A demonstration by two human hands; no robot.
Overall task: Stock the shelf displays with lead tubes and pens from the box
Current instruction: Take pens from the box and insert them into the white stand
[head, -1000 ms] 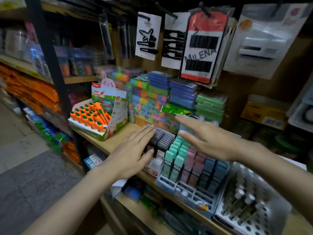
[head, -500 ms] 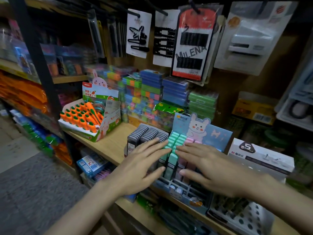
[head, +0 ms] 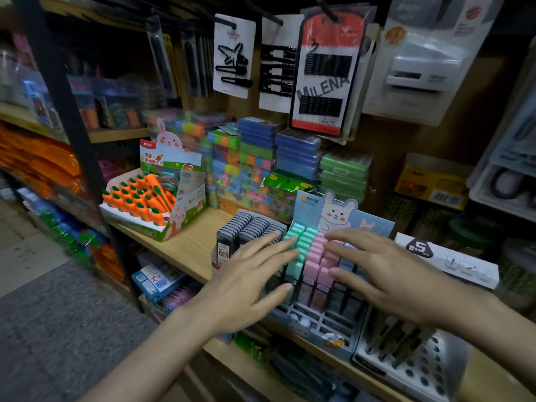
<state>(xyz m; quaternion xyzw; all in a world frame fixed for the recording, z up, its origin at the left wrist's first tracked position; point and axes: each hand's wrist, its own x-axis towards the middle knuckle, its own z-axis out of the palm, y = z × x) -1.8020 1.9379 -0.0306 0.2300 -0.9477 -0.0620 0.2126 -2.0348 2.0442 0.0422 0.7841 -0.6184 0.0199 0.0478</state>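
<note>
Wooden shelf (head: 185,250) carries, left to right: a carrot-pen carton (head: 150,204), a block of dark lead tubes (head: 249,227), a blue rabbit-card display tray (head: 316,329) holding pastel lead tubes (head: 304,245) in green and pink rows, and a white perforated pen rack (head: 417,361) at the right edge. Front cells of the blue tray look empty. The stock box itself cannot be picked out for certain; a white "0.5" carton (head: 446,259) sits behind the right wrist. Left hand (head: 246,282): spread flat, fingers extended, holding nothing, fingertips over the seam between dark tubes and green row. Right hand (head: 385,274): likewise flat and empty, over the pink and blue rows. Judged step: levelling and squaring the seated tubes. To do it well: press evenly with flat palms, low force, so tubes sink fully into their cells without tilting; keep rows separated by colour; steady the tray against sliding off the shelf lip.
</note>
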